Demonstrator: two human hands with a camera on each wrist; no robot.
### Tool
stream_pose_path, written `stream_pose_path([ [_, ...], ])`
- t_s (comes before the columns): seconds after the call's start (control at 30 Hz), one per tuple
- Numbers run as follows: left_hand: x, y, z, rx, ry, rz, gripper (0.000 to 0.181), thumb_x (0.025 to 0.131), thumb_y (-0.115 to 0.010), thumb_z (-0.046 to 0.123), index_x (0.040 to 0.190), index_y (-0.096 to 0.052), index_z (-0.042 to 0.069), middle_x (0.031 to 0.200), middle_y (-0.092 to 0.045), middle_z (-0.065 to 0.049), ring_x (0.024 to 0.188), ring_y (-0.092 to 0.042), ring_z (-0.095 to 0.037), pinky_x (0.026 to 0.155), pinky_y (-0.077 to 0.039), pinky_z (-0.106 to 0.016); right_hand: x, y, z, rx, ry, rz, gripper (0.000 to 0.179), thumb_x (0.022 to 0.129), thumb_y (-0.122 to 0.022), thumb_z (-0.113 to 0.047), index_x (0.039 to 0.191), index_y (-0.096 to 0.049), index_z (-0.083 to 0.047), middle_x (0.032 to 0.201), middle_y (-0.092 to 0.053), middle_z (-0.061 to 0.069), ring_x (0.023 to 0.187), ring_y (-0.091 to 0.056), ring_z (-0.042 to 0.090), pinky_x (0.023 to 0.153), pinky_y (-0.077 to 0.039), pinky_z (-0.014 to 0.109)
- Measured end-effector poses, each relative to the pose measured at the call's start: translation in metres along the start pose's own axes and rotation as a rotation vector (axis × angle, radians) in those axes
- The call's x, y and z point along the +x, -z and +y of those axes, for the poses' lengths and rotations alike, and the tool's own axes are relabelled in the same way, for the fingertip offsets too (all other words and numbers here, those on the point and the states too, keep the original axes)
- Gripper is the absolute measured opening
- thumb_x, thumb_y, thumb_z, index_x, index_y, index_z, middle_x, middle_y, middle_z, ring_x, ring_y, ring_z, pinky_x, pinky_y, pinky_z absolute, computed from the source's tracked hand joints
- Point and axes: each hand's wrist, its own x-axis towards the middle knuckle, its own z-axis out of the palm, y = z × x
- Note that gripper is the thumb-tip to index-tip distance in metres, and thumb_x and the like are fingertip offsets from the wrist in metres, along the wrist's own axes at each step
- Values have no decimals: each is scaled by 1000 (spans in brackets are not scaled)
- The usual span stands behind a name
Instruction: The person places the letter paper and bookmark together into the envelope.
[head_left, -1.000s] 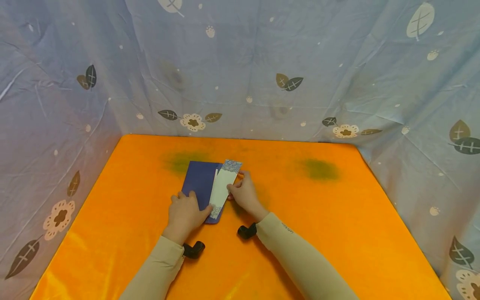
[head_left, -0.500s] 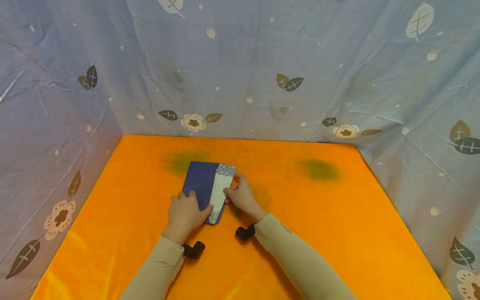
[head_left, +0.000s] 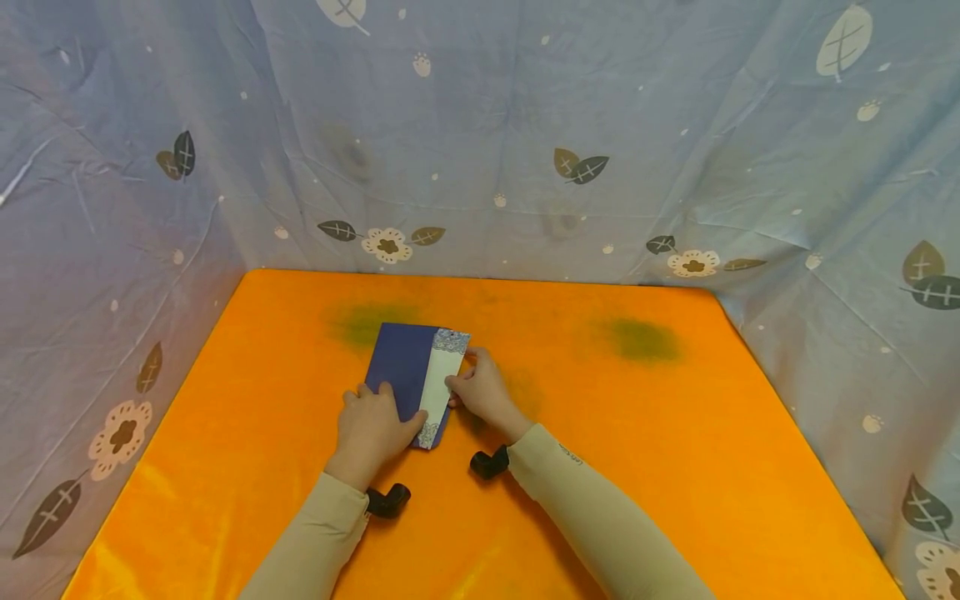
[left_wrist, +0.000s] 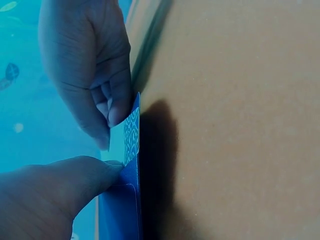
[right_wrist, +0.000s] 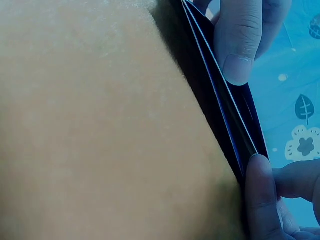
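A dark blue folder (head_left: pixel 402 362) lies on the orange tabletop, tilted slightly. Along its right side is a white card (head_left: pixel 442 377) with blue lace patterning at both ends. My left hand (head_left: pixel 372 433) holds the folder from the lower left, fingers over the cover and thumb at the card's lower edge. In the left wrist view, that thumb (left_wrist: pixel 95 175) presses beside a notched pocket. My right hand (head_left: pixel 487 392) pinches the card's right edge between thumb and fingers. Seen edge-on in the right wrist view, the folder (right_wrist: pixel 207 95) shows thin layers standing slightly apart.
An orange cloth (head_left: pixel 637 458) covers the table. Grey-blue patterned curtains (head_left: pixel 480 125) enclose the back and both sides. Black wrist devices (head_left: pixel 388 501) sit at both cuffs.
The white card has shifted left and down, so its top lies nearly level with the folder's. My right hand moved left with it; my left hand stayed in place.
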Motion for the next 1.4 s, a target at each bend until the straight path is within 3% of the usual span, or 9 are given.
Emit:
stream_pose_path([
  [0.7, 0, 3, 1, 6, 0, -3, 88, 82, -61, 62, 129, -51, -12, 120, -48, -42, 99, -49, -54, 72, -51, -56, 8, -4, -4, 32, -26, -66, 75, 88, -69, -7, 151, -28, -5, 84, -67, 9, 61, -68, 24, 61, -57, 32],
  [0.97, -1, 1, 1, 3, -3, 14, 86, 83, -60, 63, 126, -53, -11, 119, -49, -40, 98, -50, -53, 71, -52, -55, 11, -8, -4, 50, -36, -82, 76, 88, -70, -7, 151, -27, -5, 84, -68, 10, 61, -69, 23, 63, -57, 32],
  [1.4, 0, 1, -2, -1, 1, -17, 89, 83, -61, 63, 131, -50, -11, 121, -47, -41, 101, -48, -55, 74, -51, -56, 16, -15, -11, 15, -25, -130, 71, 90, -68, -8, 150, -30, -3, 82, -66, 11, 63, -69, 24, 64, -57, 31],
])
